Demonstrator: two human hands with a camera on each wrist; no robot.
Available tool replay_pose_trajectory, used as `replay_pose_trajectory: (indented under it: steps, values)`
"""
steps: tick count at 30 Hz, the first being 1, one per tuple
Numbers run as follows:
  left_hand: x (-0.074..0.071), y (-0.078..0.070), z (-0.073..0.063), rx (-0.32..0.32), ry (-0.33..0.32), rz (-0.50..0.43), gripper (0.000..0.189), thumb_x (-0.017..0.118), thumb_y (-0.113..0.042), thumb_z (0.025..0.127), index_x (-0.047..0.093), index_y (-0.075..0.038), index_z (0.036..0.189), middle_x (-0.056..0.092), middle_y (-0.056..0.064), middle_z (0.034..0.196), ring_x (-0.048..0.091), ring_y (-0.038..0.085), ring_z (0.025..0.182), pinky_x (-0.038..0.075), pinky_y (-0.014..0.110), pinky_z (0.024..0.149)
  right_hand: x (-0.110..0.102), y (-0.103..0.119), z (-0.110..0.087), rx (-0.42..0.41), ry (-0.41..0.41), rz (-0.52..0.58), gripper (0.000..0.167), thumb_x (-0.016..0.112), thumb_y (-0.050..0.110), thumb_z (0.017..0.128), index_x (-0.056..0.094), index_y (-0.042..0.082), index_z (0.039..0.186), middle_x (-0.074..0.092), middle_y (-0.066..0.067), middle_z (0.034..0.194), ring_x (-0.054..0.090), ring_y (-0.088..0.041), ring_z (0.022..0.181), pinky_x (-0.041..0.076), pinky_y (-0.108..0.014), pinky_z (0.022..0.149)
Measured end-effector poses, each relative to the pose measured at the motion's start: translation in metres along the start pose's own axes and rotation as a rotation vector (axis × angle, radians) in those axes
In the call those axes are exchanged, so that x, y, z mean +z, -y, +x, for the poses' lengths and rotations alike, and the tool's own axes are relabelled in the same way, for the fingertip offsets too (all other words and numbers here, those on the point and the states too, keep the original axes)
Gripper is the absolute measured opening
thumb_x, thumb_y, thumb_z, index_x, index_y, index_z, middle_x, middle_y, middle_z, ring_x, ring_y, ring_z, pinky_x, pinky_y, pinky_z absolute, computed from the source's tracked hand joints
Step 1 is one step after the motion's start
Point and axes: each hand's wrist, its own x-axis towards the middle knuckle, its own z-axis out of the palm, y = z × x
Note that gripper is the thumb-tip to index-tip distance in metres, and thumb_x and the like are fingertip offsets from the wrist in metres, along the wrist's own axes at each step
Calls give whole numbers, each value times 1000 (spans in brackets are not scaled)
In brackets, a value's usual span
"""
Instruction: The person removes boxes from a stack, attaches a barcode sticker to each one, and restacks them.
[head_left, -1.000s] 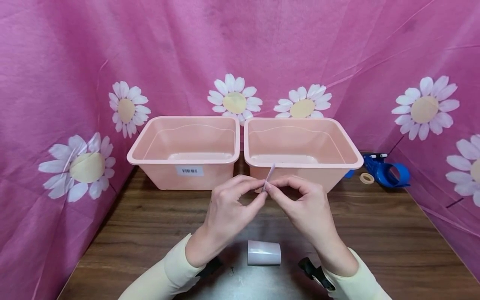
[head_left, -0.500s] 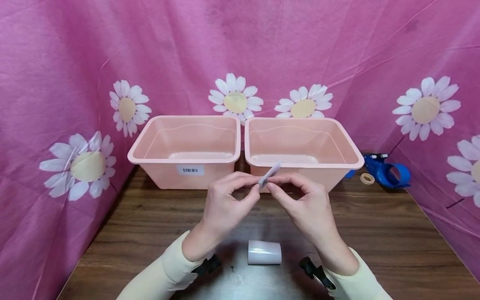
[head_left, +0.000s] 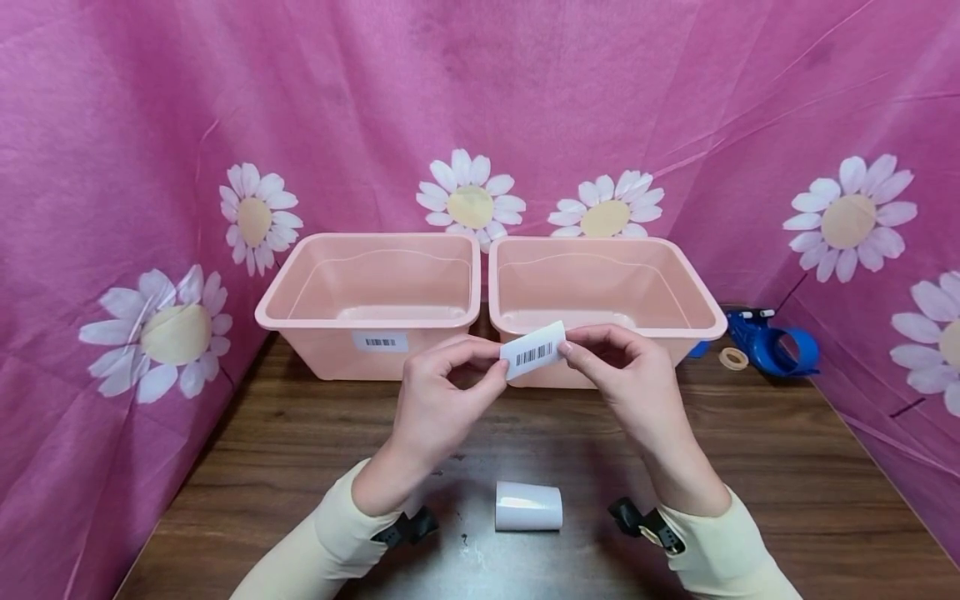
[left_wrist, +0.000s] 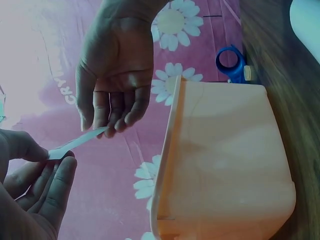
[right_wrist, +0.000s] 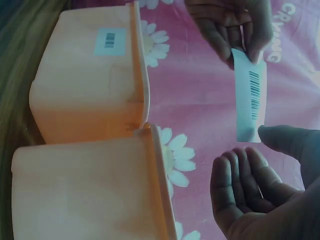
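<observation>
Both hands hold up a white barcode label [head_left: 534,352] in front of the right pink bin [head_left: 645,331], its printed side toward the head camera. My left hand [head_left: 438,396] pinches the label's left end between thumb and fingers. At the other end, my right hand [head_left: 645,396] pinches the edge with thumb and forefinger. In the right wrist view the label [right_wrist: 245,97] looks flat, with the right thumb at its corner. A similar label [head_left: 380,342] is stuck on the front of the left pink bin [head_left: 315,354].
A white roll [head_left: 528,506] lies on its side on the wooden table [head_left: 300,450], between the forearms. Beyond the right bin are a blue tape dispenser [head_left: 783,346] and a small beige ring [head_left: 733,358]. A pink flowered cloth [head_left: 480,83] surrounds the table.
The label has turned from edge-on to showing its barcode. My hands have moved apart, the right one outward to the label's right end.
</observation>
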Motion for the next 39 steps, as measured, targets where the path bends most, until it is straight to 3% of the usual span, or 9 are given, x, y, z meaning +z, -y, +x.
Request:
replay_pose_trajectory:
  steps: [9, 20, 30, 39]
  values:
    - [1, 4, 0, 48, -24, 40, 16, 83, 4, 93, 85, 0, 108, 82, 11, 111, 81, 19, 86, 70, 27, 76, 0, 1, -1, 15, -5, 36, 26, 88, 20, 99, 81, -2, 112, 76, 12, 94, 72, -10, 85, 64, -20, 77]
    - [0, 15, 6, 165, -108, 177, 14, 85, 1, 92, 88, 0, 106, 84, 11, 99, 81, 21, 79, 69, 28, 71, 5, 0, -4, -22, -38, 20, 20, 89, 15, 98, 81, -3, 105, 74, 12, 86, 69, -8, 79, 60, -19, 69]
    - [0, 22, 14, 80, -81, 162, 6, 88, -4, 92, 86, -3, 98, 86, 9, 92, 80, 21, 77, 70, 32, 73, 3, -6, -5, -27, -41, -36, 21, 90, 20, 98, 84, 2, 107, 75, 15, 89, 68, -8, 81, 60, -18, 70]
    - [25, 42, 9, 60, 35, 203, 9, 87, -6, 94, 87, -5, 103, 86, 8, 96, 78, 17, 77, 66, 24, 73, -16, -32, -8, -19, -76, -183, 20, 90, 25, 98, 87, 8, 109, 80, 14, 88, 70, -4, 79, 60, -17, 69]
